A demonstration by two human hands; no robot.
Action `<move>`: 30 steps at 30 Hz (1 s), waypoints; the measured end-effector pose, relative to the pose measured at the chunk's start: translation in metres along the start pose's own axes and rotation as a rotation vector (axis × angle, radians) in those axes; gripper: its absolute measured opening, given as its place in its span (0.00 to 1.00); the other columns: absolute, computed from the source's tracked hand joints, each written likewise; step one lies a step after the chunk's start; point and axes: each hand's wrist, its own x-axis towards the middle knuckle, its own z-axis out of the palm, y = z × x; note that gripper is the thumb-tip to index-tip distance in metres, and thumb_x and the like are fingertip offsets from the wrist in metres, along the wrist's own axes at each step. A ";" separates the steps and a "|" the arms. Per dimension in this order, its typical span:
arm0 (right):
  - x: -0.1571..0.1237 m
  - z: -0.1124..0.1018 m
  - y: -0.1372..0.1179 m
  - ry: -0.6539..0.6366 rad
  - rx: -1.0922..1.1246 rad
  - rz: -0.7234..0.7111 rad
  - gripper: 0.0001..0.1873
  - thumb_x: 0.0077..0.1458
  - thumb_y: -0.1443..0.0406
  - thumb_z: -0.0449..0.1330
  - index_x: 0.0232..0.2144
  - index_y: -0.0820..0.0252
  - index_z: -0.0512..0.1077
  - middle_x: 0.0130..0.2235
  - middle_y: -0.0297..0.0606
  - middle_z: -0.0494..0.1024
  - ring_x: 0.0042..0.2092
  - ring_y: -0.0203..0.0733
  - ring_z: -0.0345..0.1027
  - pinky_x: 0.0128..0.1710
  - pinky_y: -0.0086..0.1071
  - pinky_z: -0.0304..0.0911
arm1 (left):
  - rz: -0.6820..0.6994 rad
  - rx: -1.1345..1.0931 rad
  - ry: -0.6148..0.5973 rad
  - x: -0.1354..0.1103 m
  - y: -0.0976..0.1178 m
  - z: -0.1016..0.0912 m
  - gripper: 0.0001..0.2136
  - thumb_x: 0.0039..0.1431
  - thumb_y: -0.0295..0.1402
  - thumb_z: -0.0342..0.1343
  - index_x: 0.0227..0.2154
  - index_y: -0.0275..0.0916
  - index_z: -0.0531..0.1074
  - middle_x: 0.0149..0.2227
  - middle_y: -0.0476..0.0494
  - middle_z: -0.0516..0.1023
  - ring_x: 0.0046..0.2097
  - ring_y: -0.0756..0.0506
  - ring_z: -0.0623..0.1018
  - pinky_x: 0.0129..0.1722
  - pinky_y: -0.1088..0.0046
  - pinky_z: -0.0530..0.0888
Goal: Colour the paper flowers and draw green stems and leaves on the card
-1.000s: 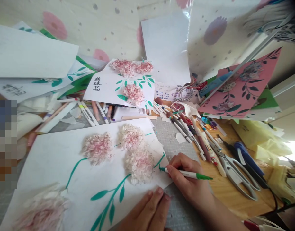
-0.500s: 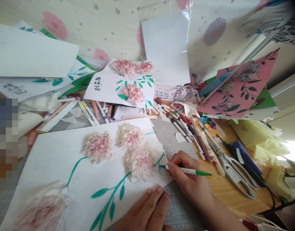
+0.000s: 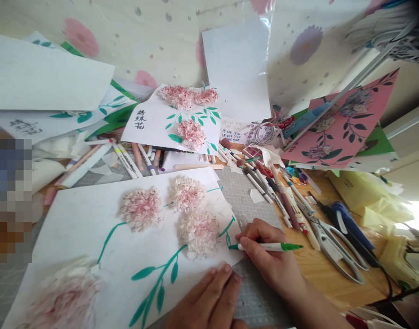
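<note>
My right hand (image 3: 269, 249) is closed on a green marker pen (image 3: 271, 247), its tip touching the white paper (image 3: 103, 201) near the right edge. Under the tip is a small green leaf outline (image 3: 228, 239) on a short drawn stem. Flat on the paper's lower edge lies my left hand (image 3: 209, 299), fingers stretched out. Several raised pink-and-white paper flowers, one a large bloom (image 3: 199, 230), are on the sheet. A green branch with filled leaves (image 3: 159, 281) runs down from the middle flowers.
Scissors (image 3: 339, 251) and a blue-handled tool (image 3: 353, 228) lie on the wooden table at right. Scattered markers (image 3: 260, 183) fill the area behind the paper. A finished-looking flower sheet (image 3: 148, 119) leans at the back; a pink flower card (image 3: 349, 119) stands at right. Below is a grey cutting mat (image 3: 260, 292).
My right hand has moved the marker tip slightly down the stem, and a small leaf outline now shows there. My left hand stays on the paper. The view has shifted slightly.
</note>
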 end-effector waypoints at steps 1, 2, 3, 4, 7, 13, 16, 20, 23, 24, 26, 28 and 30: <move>0.001 0.000 0.000 0.011 -0.008 0.008 0.14 0.55 0.65 0.55 0.18 0.57 0.63 0.19 0.32 0.69 0.22 0.36 0.64 0.22 0.29 0.58 | 0.003 0.001 -0.004 -0.001 0.000 0.000 0.16 0.72 0.28 0.41 0.47 0.29 0.74 0.47 0.40 0.78 0.53 0.48 0.76 0.62 0.73 0.62; 0.002 0.000 0.000 0.022 -0.011 0.016 0.14 0.55 0.65 0.55 0.18 0.57 0.63 0.19 0.32 0.68 0.22 0.36 0.62 0.22 0.29 0.57 | 0.004 0.002 -0.008 -0.002 0.001 0.001 0.16 0.72 0.28 0.41 0.48 0.29 0.74 0.48 0.40 0.78 0.53 0.48 0.76 0.62 0.74 0.62; 0.004 0.000 0.000 0.032 -0.011 0.023 0.14 0.55 0.65 0.55 0.18 0.57 0.63 0.19 0.31 0.68 0.21 0.35 0.60 0.21 0.29 0.57 | -0.003 0.003 -0.007 -0.002 0.001 0.001 0.16 0.72 0.27 0.40 0.48 0.29 0.74 0.48 0.40 0.78 0.53 0.48 0.76 0.62 0.74 0.62; 0.005 0.001 0.000 0.042 -0.013 0.027 0.14 0.55 0.64 0.55 0.19 0.57 0.63 0.19 0.31 0.67 0.21 0.35 0.59 0.20 0.29 0.56 | -0.006 0.004 -0.006 -0.003 0.001 0.002 0.16 0.72 0.27 0.40 0.48 0.29 0.74 0.48 0.39 0.78 0.53 0.48 0.76 0.62 0.73 0.63; 0.005 0.000 0.000 0.039 -0.040 0.018 0.13 0.55 0.65 0.55 0.19 0.57 0.64 0.19 0.32 0.68 0.21 0.35 0.60 0.21 0.29 0.56 | 0.008 0.009 -0.016 -0.003 0.001 0.001 0.16 0.71 0.27 0.41 0.48 0.29 0.73 0.48 0.39 0.78 0.53 0.47 0.76 0.63 0.73 0.62; 0.002 0.000 0.000 -0.001 0.004 0.008 0.14 0.55 0.65 0.55 0.18 0.57 0.62 0.19 0.31 0.68 0.23 0.36 0.63 0.22 0.29 0.58 | 0.005 0.013 -0.008 -0.001 -0.001 0.000 0.17 0.73 0.29 0.40 0.48 0.30 0.74 0.48 0.40 0.78 0.53 0.48 0.76 0.62 0.74 0.63; 0.002 0.001 0.001 0.018 -0.032 0.035 0.14 0.56 0.64 0.55 0.19 0.57 0.63 0.19 0.31 0.67 0.21 0.35 0.59 0.21 0.29 0.55 | 0.015 0.025 -0.016 -0.001 -0.001 0.000 0.17 0.73 0.30 0.40 0.48 0.29 0.74 0.48 0.41 0.78 0.53 0.48 0.76 0.62 0.74 0.64; 0.003 0.001 0.000 -0.008 -0.013 0.002 0.14 0.56 0.65 0.55 0.19 0.57 0.63 0.19 0.32 0.68 0.22 0.36 0.61 0.22 0.29 0.56 | 0.027 0.031 -0.028 -0.003 0.000 0.002 0.17 0.73 0.30 0.39 0.49 0.29 0.73 0.49 0.40 0.78 0.54 0.48 0.75 0.62 0.74 0.64; 0.004 0.001 0.000 0.010 -0.024 0.021 0.14 0.56 0.64 0.55 0.19 0.58 0.64 0.19 0.31 0.68 0.21 0.35 0.60 0.21 0.28 0.55 | 0.021 0.031 -0.019 -0.005 -0.001 0.003 0.18 0.73 0.30 0.39 0.49 0.29 0.73 0.49 0.39 0.78 0.54 0.48 0.75 0.62 0.74 0.64; 0.004 0.001 0.000 0.007 -0.029 0.020 0.14 0.56 0.64 0.56 0.19 0.58 0.64 0.19 0.31 0.68 0.22 0.35 0.59 0.21 0.28 0.55 | 0.019 0.031 -0.022 -0.006 -0.001 0.003 0.17 0.73 0.30 0.39 0.49 0.29 0.73 0.49 0.39 0.78 0.54 0.48 0.75 0.62 0.74 0.65; 0.003 0.001 0.000 -0.008 -0.019 0.017 0.14 0.55 0.64 0.55 0.19 0.57 0.63 0.20 0.32 0.68 0.22 0.35 0.60 0.22 0.29 0.56 | 0.018 0.033 -0.029 -0.006 -0.001 0.003 0.17 0.73 0.31 0.40 0.50 0.29 0.73 0.49 0.39 0.78 0.54 0.47 0.76 0.61 0.74 0.65; 0.003 0.001 0.000 -0.004 -0.013 0.035 0.14 0.56 0.64 0.55 0.19 0.57 0.63 0.19 0.31 0.67 0.22 0.35 0.60 0.22 0.29 0.55 | 0.026 0.033 -0.037 -0.005 -0.001 0.002 0.17 0.73 0.31 0.40 0.50 0.30 0.73 0.49 0.40 0.78 0.53 0.48 0.76 0.61 0.74 0.66; 0.003 0.001 0.000 -0.003 -0.020 0.047 0.14 0.56 0.64 0.55 0.19 0.57 0.63 0.19 0.31 0.67 0.21 0.35 0.59 0.21 0.29 0.55 | 0.026 0.028 -0.027 -0.004 -0.002 0.002 0.17 0.73 0.30 0.40 0.49 0.30 0.73 0.49 0.40 0.78 0.54 0.48 0.76 0.61 0.75 0.65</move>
